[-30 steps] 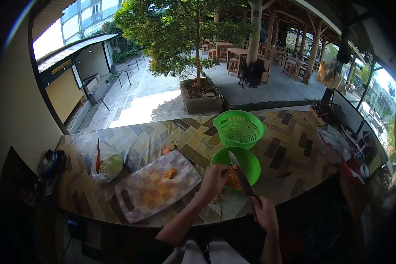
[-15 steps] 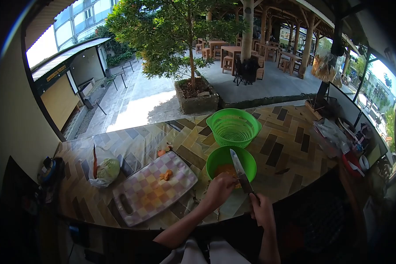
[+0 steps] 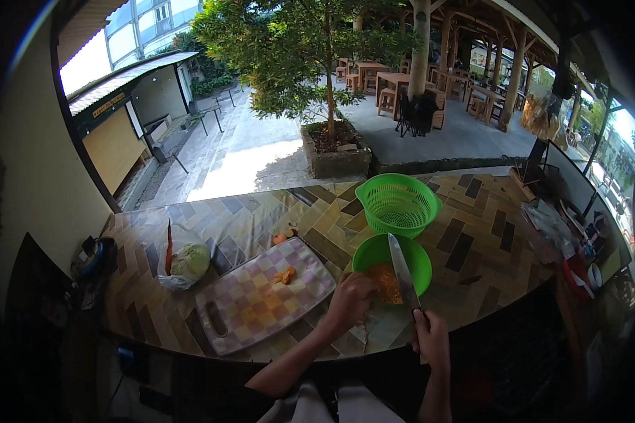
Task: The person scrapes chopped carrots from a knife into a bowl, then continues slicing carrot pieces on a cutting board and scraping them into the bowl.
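Observation:
My right hand (image 3: 431,335) is wrapped round the handle of a large knife (image 3: 403,271), whose blade points forward over a green bowl (image 3: 421,262). Chopped orange pieces (image 3: 386,280) lie inside that bowl. At the bowl's left rim is my left hand (image 3: 353,295), its fingers curled together; whatever they hold is too small to make out. To the left, a checkered cutting board (image 3: 245,304) carries a small orange piece (image 3: 285,276). A green colander (image 3: 400,204) stands just behind the bowl.
A cabbage (image 3: 191,260) in a plastic bag and a red chili (image 3: 168,247) are on the left of the table. Peel scraps (image 3: 282,236) lie behind the board. Plastic bags (image 3: 549,227) and a red item (image 3: 577,277) are at the right. A tree planter (image 3: 337,162) stands beyond.
The whole view has shifted, with the table things now further right. My left hand has moved from over the bowl to its left edge, uncovering more of the orange pieces.

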{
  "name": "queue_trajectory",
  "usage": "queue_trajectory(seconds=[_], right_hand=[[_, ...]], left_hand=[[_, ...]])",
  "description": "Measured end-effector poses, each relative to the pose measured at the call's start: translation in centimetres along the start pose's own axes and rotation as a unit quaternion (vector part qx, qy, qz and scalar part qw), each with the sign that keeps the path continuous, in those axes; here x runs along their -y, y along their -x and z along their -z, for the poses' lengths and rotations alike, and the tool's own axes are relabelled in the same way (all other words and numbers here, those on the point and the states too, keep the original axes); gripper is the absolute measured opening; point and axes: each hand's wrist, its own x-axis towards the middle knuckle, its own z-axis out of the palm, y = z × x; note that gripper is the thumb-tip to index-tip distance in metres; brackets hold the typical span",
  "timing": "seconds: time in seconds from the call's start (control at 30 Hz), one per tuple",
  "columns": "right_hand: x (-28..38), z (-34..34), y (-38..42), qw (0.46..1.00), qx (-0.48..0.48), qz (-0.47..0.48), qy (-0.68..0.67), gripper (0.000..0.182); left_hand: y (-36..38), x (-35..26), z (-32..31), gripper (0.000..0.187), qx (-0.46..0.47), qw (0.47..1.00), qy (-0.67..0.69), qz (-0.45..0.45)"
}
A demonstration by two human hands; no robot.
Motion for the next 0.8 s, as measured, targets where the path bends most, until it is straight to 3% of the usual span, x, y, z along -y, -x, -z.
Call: queue_trajectory(seconds=[0.23,0.33,0.47,0.57,0.67,0.73,0.8], right_hand=[[1.5,-3.6,-0.2,0.989,0.142,0.006,-0.036,0.036],[2.0,-6.1,-0.3,0.974,0.224,0.016,-0.032,0.035],[1.6,-9.0,-0.7,0.947,0.32,0.02,0.0,0.035],[1.4,-10.4,-1.1,0.925,0.376,0.022,0.042,0.035],[1.3,-11.3,-1.5,0.915,0.395,0.036,0.074,0.036],[0.6,-12.4,-2.3,0.911,0.397,0.047,0.099,0.036],[0.9,-13.2,-2.6,0.913,0.364,0.129,0.13,0.035]], left_hand=[[3.4,1.9,6.5,0.018,-0.142,0.981,0.007,0.132],[6.1,3.9,9.3,0.018,-0.187,0.975,0.004,0.12],[11.5,4.1,13.5,0.014,-0.174,0.939,-0.046,0.294],[15.0,4.9,15.4,0.016,-0.189,0.916,-0.077,0.345],[17.0,6.6,16.0,0.019,-0.219,0.925,-0.153,0.271],[17.0,7.5,16.1,0.02,-0.21,0.922,-0.139,0.293],[17.1,8.1,16.1,0.021,-0.195,0.925,-0.147,0.29]])
